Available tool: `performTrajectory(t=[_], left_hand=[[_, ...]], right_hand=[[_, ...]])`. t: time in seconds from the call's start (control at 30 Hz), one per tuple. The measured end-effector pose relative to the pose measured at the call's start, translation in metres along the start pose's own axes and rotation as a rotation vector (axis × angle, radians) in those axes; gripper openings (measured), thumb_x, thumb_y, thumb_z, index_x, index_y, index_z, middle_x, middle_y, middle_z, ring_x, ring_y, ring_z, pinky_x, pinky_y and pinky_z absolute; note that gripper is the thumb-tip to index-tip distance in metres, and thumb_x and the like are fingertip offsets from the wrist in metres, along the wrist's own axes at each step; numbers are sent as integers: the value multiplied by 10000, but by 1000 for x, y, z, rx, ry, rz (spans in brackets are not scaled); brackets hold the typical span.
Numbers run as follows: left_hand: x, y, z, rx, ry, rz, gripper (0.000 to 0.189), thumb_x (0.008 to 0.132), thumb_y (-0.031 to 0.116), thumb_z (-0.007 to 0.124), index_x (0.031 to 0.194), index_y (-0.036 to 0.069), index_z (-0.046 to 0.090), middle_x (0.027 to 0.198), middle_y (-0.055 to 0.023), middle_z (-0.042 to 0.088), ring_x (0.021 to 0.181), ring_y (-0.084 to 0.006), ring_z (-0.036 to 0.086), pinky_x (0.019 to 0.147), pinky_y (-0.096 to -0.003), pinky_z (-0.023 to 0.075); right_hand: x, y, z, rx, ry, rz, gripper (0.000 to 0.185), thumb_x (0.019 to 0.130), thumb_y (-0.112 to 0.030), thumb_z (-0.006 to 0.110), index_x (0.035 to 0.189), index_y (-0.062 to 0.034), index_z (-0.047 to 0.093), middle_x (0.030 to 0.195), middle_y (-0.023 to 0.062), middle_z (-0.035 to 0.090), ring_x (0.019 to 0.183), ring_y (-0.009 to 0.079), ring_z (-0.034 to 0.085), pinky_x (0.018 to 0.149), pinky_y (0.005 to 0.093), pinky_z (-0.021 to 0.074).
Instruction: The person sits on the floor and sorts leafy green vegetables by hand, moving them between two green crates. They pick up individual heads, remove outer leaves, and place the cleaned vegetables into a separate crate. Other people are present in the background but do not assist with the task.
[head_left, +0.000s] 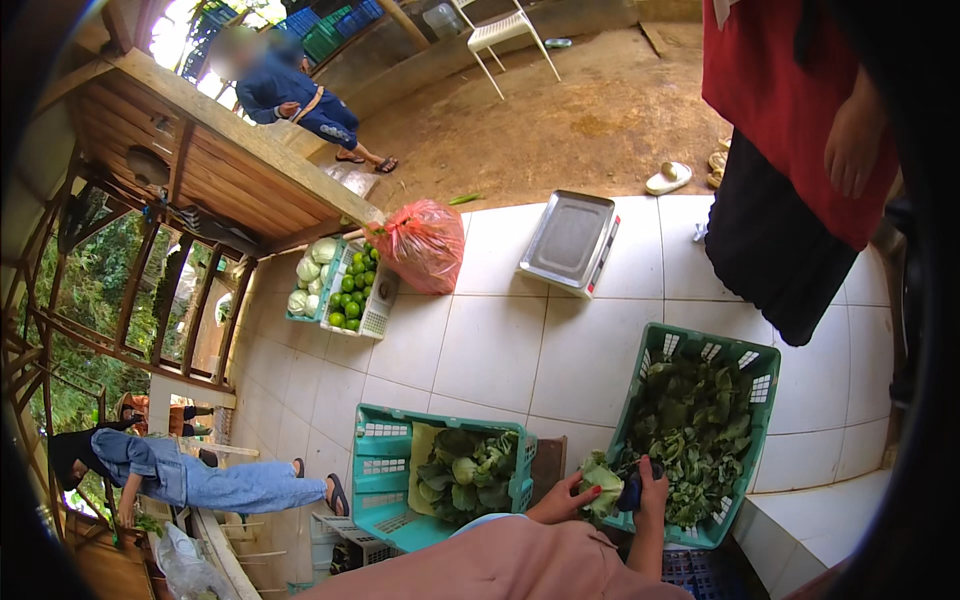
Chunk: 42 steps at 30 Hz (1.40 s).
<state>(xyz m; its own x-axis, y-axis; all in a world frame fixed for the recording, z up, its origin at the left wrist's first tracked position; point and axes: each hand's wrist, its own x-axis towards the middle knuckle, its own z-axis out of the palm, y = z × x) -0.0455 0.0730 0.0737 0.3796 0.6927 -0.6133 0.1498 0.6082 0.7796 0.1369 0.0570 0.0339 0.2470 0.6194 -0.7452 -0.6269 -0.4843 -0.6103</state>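
Near the bottom of the head view, my left hand (561, 498) is closed around a pale green leafy head (601, 484), a cabbage or lettuce. My right hand (651, 493) grips a dark blue and black object (628, 491) against the head's right side; what it is cannot be made out. Just beyond my right hand, a green plastic crate (766, 420) holds loose dark green leaves (690, 420). To the left of my hands lies a turquoise crate (379, 469) with leafy heads (465, 471) on a yellowish liner.
A scale with a metal tray (568, 236) sits on the white tiles. Farther left are a red plastic bag (424, 244), a crate of green citrus (379, 311) and cabbages (311, 274). People stand at right (795, 150), upper left (281, 97) and lower left (157, 465).
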Motion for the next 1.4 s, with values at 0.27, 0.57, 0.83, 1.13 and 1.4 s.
performTrajectory(t=[0.27, 0.57, 0.83, 1.13, 1.4], left_hand=[[-42, -49, -93, -441, 859, 137, 572, 885, 364, 618, 1272, -25, 452, 1220, -132, 534, 1080, -196, 503, 930, -325, 387], [-82, -68, -129, -315, 1227, -337, 909, 830, 496, 613, 1481, 100, 116, 1511, -154, 194, 1372, -358, 212, 1090, -444, 232], [-55, -44, -31, 455, 216, 256, 644, 856, 399, 622, 1380, 108, 388, 1374, -187, 425, 1273, -326, 415, 1044, -387, 332], [-14, -59, -11, -38, 40, 173, 390, 879, 206, 647, 1224, 61, 536, 973, -65, 616, 882, -152, 586, 775, -279, 492], [-26, -56, -19, 489, 120, 313, 224, 902, 167, 527, 1099, 64, 556, 822, -106, 617, 730, -202, 604, 662, -340, 496]], right_hand=[[-28, -14, -49, 237, -317, 29, 564, 861, -213, 635, 1325, -40, 365, 1157, 131, 474, 999, 234, 543, 848, 378, 493], [-23, 5, -62, -542, 209, -77, 630, 785, -347, 729, 1239, -32, 427, 1081, 146, 558, 908, 224, 561, 772, 356, 448], [-56, -6, -24, -636, -69, -255, 543, 789, -383, 702, 1154, -7, 559, 1029, 162, 629, 970, 250, 597, 862, 340, 451], [-93, -30, 0, -136, -608, 43, 570, 803, -92, 667, 1334, -98, 463, 1187, 80, 571, 1049, 195, 563, 909, 320, 469], [-73, 23, -16, -649, -269, -313, 447, 716, -127, 749, 1128, -54, 592, 1116, 106, 618, 1006, 222, 586, 847, 335, 470]])
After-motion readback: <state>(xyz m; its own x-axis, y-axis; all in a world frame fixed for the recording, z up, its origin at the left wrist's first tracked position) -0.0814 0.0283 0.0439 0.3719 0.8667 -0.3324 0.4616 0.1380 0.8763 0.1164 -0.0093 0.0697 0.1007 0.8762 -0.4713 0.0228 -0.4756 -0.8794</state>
